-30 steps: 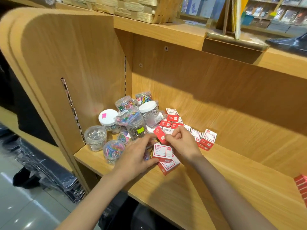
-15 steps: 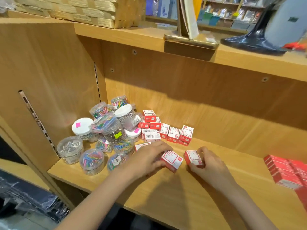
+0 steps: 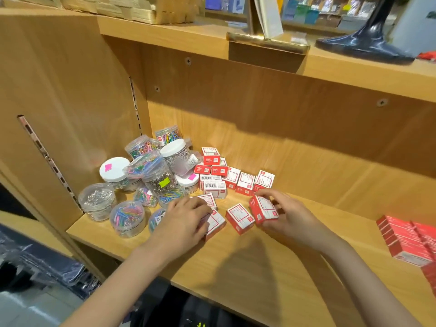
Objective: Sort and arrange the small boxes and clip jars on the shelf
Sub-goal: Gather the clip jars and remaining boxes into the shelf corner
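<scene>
On the wooden shelf (image 3: 271,267), a heap of clear paper-clip jars (image 3: 146,180) fills the 9 o'clock corner against the side panel (some hold coloured clips, some silver, several lie tipped over). At about 3 o'clock of that heap, the left hand (image 3: 181,223) reaches in palm down, forearm slanting up from 7 o'clock, its fingers curled over a red-and-white small box (image 3: 215,223) that rests on the shelf. Just beside it at 3 o'clock lies a loose box (image 3: 239,218), untouched. The right hand (image 3: 286,218) comes in from 5 o'clock, fingers and thumb clamped round a tilted box (image 3: 263,210). A cluster of boxes (image 3: 226,178) sits at 12 o'clock of both hands; a stacked row of red boxes (image 3: 408,239) lies well apart at far 3 o'clock.
</scene>
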Demonstrator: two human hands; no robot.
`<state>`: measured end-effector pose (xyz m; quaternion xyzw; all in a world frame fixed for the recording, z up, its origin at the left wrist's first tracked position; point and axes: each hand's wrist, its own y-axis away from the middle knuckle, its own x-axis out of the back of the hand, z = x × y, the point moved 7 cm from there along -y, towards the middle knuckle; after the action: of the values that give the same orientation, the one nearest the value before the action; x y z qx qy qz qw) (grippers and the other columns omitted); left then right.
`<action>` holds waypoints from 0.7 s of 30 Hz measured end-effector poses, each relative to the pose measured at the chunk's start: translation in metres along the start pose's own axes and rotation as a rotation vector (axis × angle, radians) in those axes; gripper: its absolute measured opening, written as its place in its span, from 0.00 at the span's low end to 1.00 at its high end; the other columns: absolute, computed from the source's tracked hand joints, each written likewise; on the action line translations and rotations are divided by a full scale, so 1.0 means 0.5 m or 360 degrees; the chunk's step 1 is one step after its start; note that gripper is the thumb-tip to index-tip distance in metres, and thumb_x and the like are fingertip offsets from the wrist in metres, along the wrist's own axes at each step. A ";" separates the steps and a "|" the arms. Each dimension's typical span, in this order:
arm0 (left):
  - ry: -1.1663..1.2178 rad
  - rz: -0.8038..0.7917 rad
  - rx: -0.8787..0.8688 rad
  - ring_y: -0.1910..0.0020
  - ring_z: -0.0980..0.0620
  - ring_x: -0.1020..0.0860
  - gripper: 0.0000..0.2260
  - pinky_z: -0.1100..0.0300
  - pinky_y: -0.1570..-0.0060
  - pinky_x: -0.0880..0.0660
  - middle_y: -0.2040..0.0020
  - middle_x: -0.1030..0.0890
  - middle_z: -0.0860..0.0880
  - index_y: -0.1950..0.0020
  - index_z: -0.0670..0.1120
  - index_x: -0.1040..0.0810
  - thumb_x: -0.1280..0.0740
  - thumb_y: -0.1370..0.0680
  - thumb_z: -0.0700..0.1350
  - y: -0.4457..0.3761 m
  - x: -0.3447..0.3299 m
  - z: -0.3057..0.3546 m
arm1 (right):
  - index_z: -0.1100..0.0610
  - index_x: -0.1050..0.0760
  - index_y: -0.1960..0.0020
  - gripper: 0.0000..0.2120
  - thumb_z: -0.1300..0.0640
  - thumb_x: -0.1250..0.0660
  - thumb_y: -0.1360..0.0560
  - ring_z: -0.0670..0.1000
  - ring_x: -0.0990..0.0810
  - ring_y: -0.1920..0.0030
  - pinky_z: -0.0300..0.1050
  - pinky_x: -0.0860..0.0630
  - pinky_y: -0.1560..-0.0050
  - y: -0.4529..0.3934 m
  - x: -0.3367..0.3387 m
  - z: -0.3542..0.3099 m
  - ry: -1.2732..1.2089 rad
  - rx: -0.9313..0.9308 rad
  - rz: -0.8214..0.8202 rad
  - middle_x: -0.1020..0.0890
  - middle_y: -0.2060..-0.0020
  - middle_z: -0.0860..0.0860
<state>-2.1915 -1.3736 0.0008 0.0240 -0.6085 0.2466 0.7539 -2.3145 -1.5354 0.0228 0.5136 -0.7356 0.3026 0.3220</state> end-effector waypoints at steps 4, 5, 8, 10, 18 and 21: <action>0.0041 -0.0085 0.0020 0.45 0.48 0.26 0.21 0.53 0.43 0.36 0.45 0.23 0.51 0.43 0.49 0.22 0.48 0.27 0.54 0.004 -0.001 0.000 | 0.48 0.33 0.37 0.27 0.64 0.31 0.32 0.38 0.34 0.40 0.24 0.41 0.42 -0.038 -0.050 -0.046 0.0159 0.0207 -0.0287 0.31 0.41 0.39; 0.0056 -0.0106 0.0040 0.42 0.49 0.28 0.23 0.55 0.41 0.38 0.43 0.24 0.52 0.41 0.50 0.23 0.50 0.27 0.56 0.005 -0.002 -0.003 | 0.48 0.34 0.36 0.27 0.61 0.30 0.31 0.38 0.36 0.39 0.23 0.43 0.42 -0.041 -0.063 -0.050 0.0175 0.0195 -0.0358 0.34 0.41 0.38; 0.0097 -0.0079 0.0057 0.40 0.50 0.30 0.24 0.58 0.41 0.42 0.40 0.26 0.53 0.38 0.51 0.25 0.51 0.27 0.57 0.009 0.000 -0.006 | 0.45 0.35 0.36 0.30 0.53 0.25 0.34 0.40 0.36 0.41 0.30 0.38 0.44 -0.042 -0.078 -0.051 0.0209 0.0038 -0.0301 0.39 0.42 0.38; 0.0103 -0.0076 0.0071 0.40 0.51 0.30 0.22 0.58 0.41 0.42 0.40 0.26 0.54 0.38 0.51 0.25 0.49 0.26 0.56 0.007 0.000 -0.008 | 0.46 0.37 0.36 0.33 0.52 0.24 0.36 0.43 0.35 0.40 0.38 0.34 0.40 -0.040 -0.088 -0.054 0.0255 0.0012 -0.0277 0.38 0.40 0.41; 0.0206 0.0042 0.0076 0.45 0.50 0.26 0.14 0.60 0.47 0.42 0.47 0.22 0.53 0.47 0.48 0.20 0.43 0.25 0.49 -0.032 0.020 -0.016 | 0.46 0.37 0.38 0.30 0.50 0.26 0.34 0.45 0.32 0.45 0.37 0.35 0.46 -0.028 -0.089 -0.047 0.0292 0.0085 -0.0256 0.28 0.45 0.42; 0.0215 0.0056 0.0076 0.46 0.52 0.27 0.17 0.61 0.47 0.43 0.46 0.23 0.54 0.46 0.49 0.21 0.46 0.24 0.53 -0.044 0.026 -0.015 | 0.43 0.37 0.41 0.29 0.46 0.26 0.36 0.42 0.36 0.48 0.37 0.38 0.52 -0.036 -0.051 -0.043 0.0308 0.0029 -0.0127 0.32 0.53 0.34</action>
<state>-2.1738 -1.3860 0.0166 0.0145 -0.5505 0.2754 0.7879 -2.2871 -1.5095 0.0179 0.5137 -0.6773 0.3445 0.3984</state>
